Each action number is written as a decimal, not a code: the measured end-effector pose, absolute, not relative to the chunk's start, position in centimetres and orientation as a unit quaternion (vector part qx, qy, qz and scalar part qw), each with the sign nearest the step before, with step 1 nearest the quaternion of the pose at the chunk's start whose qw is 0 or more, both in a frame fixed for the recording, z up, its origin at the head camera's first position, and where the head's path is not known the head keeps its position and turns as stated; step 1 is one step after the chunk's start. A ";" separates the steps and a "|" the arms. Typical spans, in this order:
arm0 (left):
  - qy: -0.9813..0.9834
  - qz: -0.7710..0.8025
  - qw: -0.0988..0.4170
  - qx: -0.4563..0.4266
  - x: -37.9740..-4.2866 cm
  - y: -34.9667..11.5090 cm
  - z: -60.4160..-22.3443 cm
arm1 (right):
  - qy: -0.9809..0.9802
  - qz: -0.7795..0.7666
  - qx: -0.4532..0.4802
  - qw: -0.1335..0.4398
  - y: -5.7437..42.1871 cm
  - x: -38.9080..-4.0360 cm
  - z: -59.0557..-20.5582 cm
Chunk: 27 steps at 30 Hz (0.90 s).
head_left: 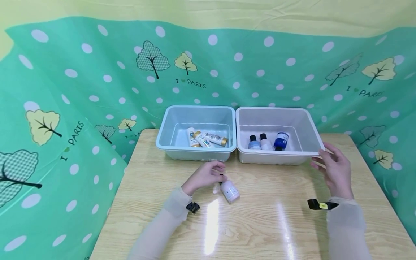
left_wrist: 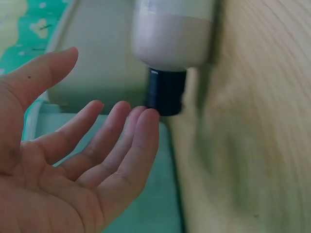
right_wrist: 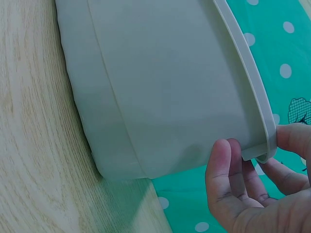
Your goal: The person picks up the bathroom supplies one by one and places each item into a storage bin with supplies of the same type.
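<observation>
A small bottle (head_left: 230, 191) of pale pink liquid with a black cap (left_wrist: 166, 92) lies tilted on the wooden table. My left hand (head_left: 208, 176) is beside its cap, fingers loosely extended and thumb well apart; one fingertip overlaps the cap's edge in the left wrist view. At the front right corner of the grey bin (right_wrist: 160, 87), my right hand (head_left: 336, 169) pinches the rim between thumb and fingers. Inside that bin are a light blue bottle (head_left: 254, 143), a whitish bottle (head_left: 265, 142) and a dark blue bottle (head_left: 281, 140).
Left of the grey bin, rim against rim, stands a light blue bin (head_left: 195, 148) holding several white tubes (head_left: 203, 139) with gold caps. Both bins rest at the back of the wooden table (head_left: 260, 224). A green dotted curtain (head_left: 247, 68) hangs behind and at the sides.
</observation>
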<state>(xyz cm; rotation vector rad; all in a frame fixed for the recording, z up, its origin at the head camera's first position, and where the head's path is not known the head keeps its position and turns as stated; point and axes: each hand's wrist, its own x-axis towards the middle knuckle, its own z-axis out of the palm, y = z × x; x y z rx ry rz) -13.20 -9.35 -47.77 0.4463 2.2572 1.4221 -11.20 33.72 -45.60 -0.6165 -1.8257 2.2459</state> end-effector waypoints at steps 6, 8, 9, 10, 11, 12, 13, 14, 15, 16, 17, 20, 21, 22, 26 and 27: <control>0.832 0.488 0.208 0.158 -13.6 -9.6 -49.7 | -0.616 0.755 -0.206 0.091 33.7 -11.2 -45.7; 0.829 0.490 0.220 0.157 -13.7 -9.6 -50.3 | -0.615 0.756 -0.204 0.093 33.7 -11.2 -45.7; 0.822 0.498 0.231 0.151 -13.7 -9.6 -50.6 | -0.615 0.756 -0.203 0.095 33.7 -11.2 -45.7; 0.812 0.510 0.244 0.143 -13.8 -9.7 -50.9 | -0.615 0.756 -0.202 0.095 33.7 -11.2 -45.6; 0.802 0.522 0.259 0.133 -13.8 -9.7 -51.2 | -0.615 0.756 -0.201 0.095 33.7 -11.1 -45.6; 0.790 0.536 0.274 0.121 -13.9 -9.7 -51.4 | -0.616 0.756 -0.200 0.096 33.6 -11.1 -45.6; 0.776 0.550 0.289 0.106 -13.9 -9.7 -51.7 | -0.616 0.756 -0.200 0.095 33.6 -11.1 -45.6; 0.760 0.568 0.303 0.091 -14.0 -9.8 -51.9 | -0.617 0.755 -0.200 0.095 33.6 -11.1 -45.6; 0.747 0.580 0.314 0.081 -14.0 -9.8 -52.0 | -0.617 0.755 -0.199 0.095 33.6 -11.1 -45.6; 0.735 0.591 0.324 0.070 -14.1 -9.8 -52.2 | -0.617 0.755 -0.199 0.094 33.6 -11.1 -45.6; 0.726 0.599 0.333 0.062 -14.2 -9.9 -52.3 | -0.621 0.752 -0.201 0.094 33.6 -11.1 -45.6; 0.705 0.614 0.352 0.049 -14.4 -10.0 -52.5 | -0.628 0.745 -0.206 0.094 33.5 -11.2 -45.6; 0.701 0.616 0.357 0.047 -14.4 -10.0 -52.5 | -0.627 0.745 -0.207 0.095 33.5 -11.2 -45.6; 0.695 0.619 0.362 0.045 -14.5 -10.1 -52.6 | -0.626 0.745 -0.208 0.095 33.5 -11.2 -45.6; 0.676 0.630 0.379 0.050 -14.6 -10.3 -52.7 | -0.615 0.755 -0.204 0.096 33.6 -11.1 -45.6; 0.671 0.633 0.382 0.051 -14.6 -10.3 -52.7 | -0.613 0.757 -0.203 0.097 33.6 -11.1 -45.6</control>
